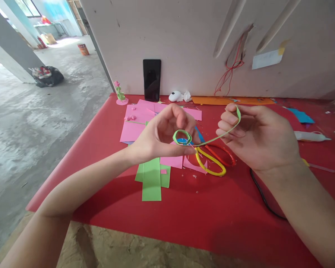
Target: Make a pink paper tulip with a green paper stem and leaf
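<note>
My left hand (pixel 163 136) pinches the rolled end of a thin green paper strip (pixel 216 139), which forms a small coil (pixel 182 137) between thumb and fingers. The strip runs right and up to my right hand (pixel 258 137), whose fingers grip its free end near the fingertips. Both hands hover above a red table (pixel 145 216). Below them lie scissors with yellow and red handles (pixel 212 163), green paper pieces (pixel 152 180) and pink paper sheets (pixel 135 121).
A black phone (pixel 152 79) leans on the white wall at the back. Near it are a small paper flower (pixel 119 93), a white object (pixel 175 96), orange paper (pixel 226 100), blue paper (pixel 301 115), a glue tube (pixel 309 136). A black cable (pixel 264 197) crosses the table at right. The table's left edge drops to concrete floor.
</note>
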Available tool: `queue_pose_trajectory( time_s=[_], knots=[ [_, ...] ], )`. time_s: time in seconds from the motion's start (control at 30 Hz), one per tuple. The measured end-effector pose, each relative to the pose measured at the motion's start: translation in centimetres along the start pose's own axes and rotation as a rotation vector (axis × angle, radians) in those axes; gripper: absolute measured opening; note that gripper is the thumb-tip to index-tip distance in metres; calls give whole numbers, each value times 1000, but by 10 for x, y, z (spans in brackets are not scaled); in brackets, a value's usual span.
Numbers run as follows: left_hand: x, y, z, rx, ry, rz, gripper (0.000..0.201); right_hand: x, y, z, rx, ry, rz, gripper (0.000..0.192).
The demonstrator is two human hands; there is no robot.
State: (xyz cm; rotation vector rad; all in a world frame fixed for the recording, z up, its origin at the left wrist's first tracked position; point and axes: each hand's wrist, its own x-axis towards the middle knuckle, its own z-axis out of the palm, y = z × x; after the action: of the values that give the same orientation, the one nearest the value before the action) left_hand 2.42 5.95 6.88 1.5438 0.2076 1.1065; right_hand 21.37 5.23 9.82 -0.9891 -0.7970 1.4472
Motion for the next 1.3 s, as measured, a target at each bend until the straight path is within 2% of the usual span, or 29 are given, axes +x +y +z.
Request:
queue_pose_trajectory(
  time_s=[0.1,0.27,0.4,0.57,0.67,0.77,0.87,0.93,1.0,1.07,1.13,1.17,1.3],
  knots=[
    [0,2,-3,109,-31,-32,34,0,-4,-1,25,56,-9,32],
    [3,-2,-12,249,-105,-25,13,4,-10,-6,23,51,-67,30],
    [6,-11,-21,264,-77,-93,18,6,-13,-8,44,93,-115,31],
    [9,-18,-37,70,-7,-71,34,7,-20,-10,94,207,-166,38],
    [12,-17,-44,-94,2,-63,39,10,-25,-13,112,253,-184,40],
    [13,-17,-48,-138,28,-89,38,15,-27,-18,120,263,-227,41],
    [11,-22,-46,-45,66,-157,24,15,-22,-17,105,208,-232,38],
    [9,-27,-41,16,112,-279,14,11,-16,-12,75,135,-210,34],
    [6,-32,-33,-1,112,-425,22,5,-8,-5,33,44,-190,31],
    [3,-33,-24,-49,24,-505,32,-1,1,1,-22,-57,-183,25],
    [2,-28,-15,-29,-51,-513,36,-7,9,3,-76,-146,-182,16],
    [2,-25,-11,9,-51,-500,35,-9,12,3,-118,-186,-194,12],
    [3,-9,-1,225,39,-449,28,-11,18,-3,-351,-278,-322,20]
  ],
)
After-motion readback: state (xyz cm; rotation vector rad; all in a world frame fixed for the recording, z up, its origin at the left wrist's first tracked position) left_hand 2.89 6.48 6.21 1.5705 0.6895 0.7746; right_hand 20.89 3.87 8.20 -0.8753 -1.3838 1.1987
